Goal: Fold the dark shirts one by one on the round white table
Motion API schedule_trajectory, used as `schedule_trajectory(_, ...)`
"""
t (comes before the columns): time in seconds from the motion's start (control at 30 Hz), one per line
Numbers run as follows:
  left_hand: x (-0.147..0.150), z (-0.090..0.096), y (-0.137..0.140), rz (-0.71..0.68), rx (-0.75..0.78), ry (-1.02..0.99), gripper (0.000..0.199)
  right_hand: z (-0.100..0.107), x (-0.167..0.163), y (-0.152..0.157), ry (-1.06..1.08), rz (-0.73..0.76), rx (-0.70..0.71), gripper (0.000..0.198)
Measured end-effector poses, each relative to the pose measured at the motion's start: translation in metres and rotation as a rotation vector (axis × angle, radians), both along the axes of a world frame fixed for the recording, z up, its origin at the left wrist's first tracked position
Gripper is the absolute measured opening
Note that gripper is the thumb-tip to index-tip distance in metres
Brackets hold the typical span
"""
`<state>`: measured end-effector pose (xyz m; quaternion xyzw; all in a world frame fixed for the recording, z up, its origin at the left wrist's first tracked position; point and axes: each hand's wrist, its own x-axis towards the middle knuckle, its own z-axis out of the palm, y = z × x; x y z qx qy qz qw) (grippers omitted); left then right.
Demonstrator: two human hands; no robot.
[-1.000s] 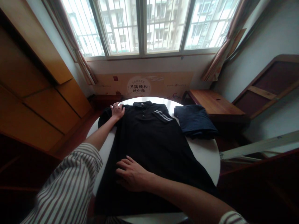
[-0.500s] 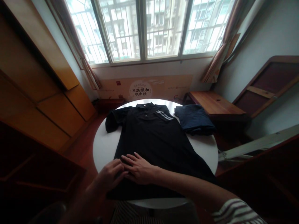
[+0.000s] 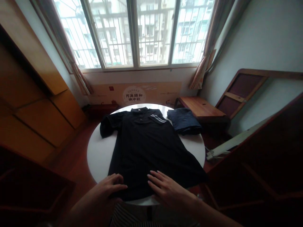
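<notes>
1 left hand point(image 3: 110, 186), 1 right hand point(image 3: 167, 189). 1 black polo shirt point(image 3: 146, 148) under both, 1 round white desk point(image 3: 98, 157) below. Beyond right hand: 1 folded navy bundle point(image 3: 183, 121). Farther ahead: 2 curtains point(image 3: 79, 77), 4 window panes point(image 3: 153, 37).

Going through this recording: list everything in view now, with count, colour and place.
polo shirt: 1, black, spread on the table
folded cloth: 1, dark blue, table's far right
round table: 1, white, centre
window: 1, pale frame, top
curtains: 2, brownish, flanking the window
banner: 1, tan, below the window
low wooden table: 1, brown, right
framed panel: 1, dark with brown frame, right
cabinet: 1, yellow-brown, left
floor: 1, reddish, around the table
striped clothing: count unclear, light and dark, bottom edge
left hand: 1, bare, shirt's lower left
right hand: 1, bare, fingers extended, shirt's lower edge
</notes>
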<state>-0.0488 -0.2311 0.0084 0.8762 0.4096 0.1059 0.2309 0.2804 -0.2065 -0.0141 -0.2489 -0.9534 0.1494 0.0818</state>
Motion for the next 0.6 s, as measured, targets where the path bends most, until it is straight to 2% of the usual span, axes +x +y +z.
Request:
schedule_trajectory(0.1,0.001,-0.001,-0.002,0.002,0.063,-0.054,0.032,-0.011,0.006,-0.003,-0.002,-0.001,0.072,0.042)
schedule_trajectory(0.17,0.003,-0.005,-0.003,-0.007,0.133,-0.067,0.033,-0.013,0.008,-0.004,0.007,0.003,0.111,0.041)
schedule_trajectory(0.3,0.006,-0.020,-0.005,0.021,0.350,-0.058,0.040,-0.004,0.001,-0.004,0.035,-0.012,0.151,0.044)
schedule_trajectory(0.4,0.003,-0.026,-0.008,0.045,0.517,-0.084,0.037,0.004,-0.010,-0.003,0.028,-0.010,0.168,0.043)
schedule_trajectory(0.5,-0.006,-0.022,-0.013,0.103,0.617,-0.120,0.031,0.005,-0.017,0.002,-0.001,-0.014,0.220,0.040)
schedule_trajectory(0.6,-0.017,-0.014,-0.020,0.114,0.643,-0.116,0.030,0.002,-0.009,0.011,-0.013,-0.097,0.290,0.046)
